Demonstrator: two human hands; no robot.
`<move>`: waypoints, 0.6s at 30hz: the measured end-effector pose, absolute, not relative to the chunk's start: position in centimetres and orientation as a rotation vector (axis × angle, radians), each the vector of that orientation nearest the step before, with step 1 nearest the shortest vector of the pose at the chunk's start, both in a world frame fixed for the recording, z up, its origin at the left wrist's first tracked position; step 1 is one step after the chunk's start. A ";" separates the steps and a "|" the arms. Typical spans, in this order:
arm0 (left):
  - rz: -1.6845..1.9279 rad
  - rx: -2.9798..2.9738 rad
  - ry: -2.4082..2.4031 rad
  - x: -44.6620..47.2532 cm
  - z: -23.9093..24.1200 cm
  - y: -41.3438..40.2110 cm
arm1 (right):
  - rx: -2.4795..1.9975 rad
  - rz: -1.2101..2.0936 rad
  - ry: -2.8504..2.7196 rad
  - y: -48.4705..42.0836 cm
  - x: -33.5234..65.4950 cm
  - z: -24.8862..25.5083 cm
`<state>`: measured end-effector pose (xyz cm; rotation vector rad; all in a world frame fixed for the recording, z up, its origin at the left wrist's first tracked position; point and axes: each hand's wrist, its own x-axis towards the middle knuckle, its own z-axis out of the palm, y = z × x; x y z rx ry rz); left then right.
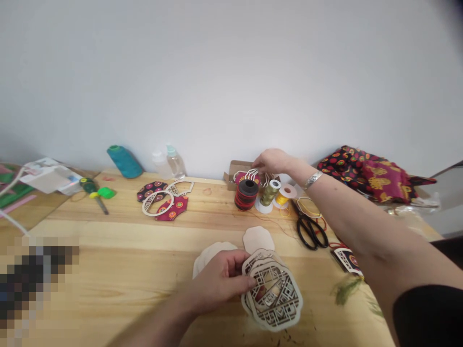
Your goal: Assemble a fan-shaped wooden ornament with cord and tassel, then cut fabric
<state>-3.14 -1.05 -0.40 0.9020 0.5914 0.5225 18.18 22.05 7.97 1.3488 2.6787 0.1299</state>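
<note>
My left hand (pixel 217 279) is closed on a small stack of laser-cut wooden lattice frames (pixel 275 294), held just above the near part of the wooden table (pixel 108 270). Plain wooden blanks (pixel 256 238) lie on the table right behind it. My right hand (pixel 269 161) reaches far back to a small cardboard box (pixel 235 171) by the wall, with its fingers curled over white frames and red patterned pieces inside. What those fingers hold is hidden. A silver bracelet (pixel 311 180) sits on that wrist.
Thread spools in black-red (pixel 247 194), gold (pixel 270 192) and yellow (pixel 284 195) stand under my right arm, next to black scissors (pixel 311 230). A teal thread cone (pixel 125 161), glue bottles (pixel 171 163), fabric pieces with rings (pixel 162 202), a screwdriver (pixel 94 190) and patterned cloth (pixel 369 173) lie along the back.
</note>
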 end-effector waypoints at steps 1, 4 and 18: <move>0.516 0.898 0.600 -3.1 -0.3 -1.1 | 1.331 0.157 2.669 22.0 17.9 8.0; 0.518 0.899 0.602 -3.0 -0.1 -1.1 | 1.283 0.237 2.637 21.6 17.2 8.1; 0.520 0.962 0.572 -2.9 -0.9 -1.0 | 1.526 0.642 2.541 18.4 18.5 12.9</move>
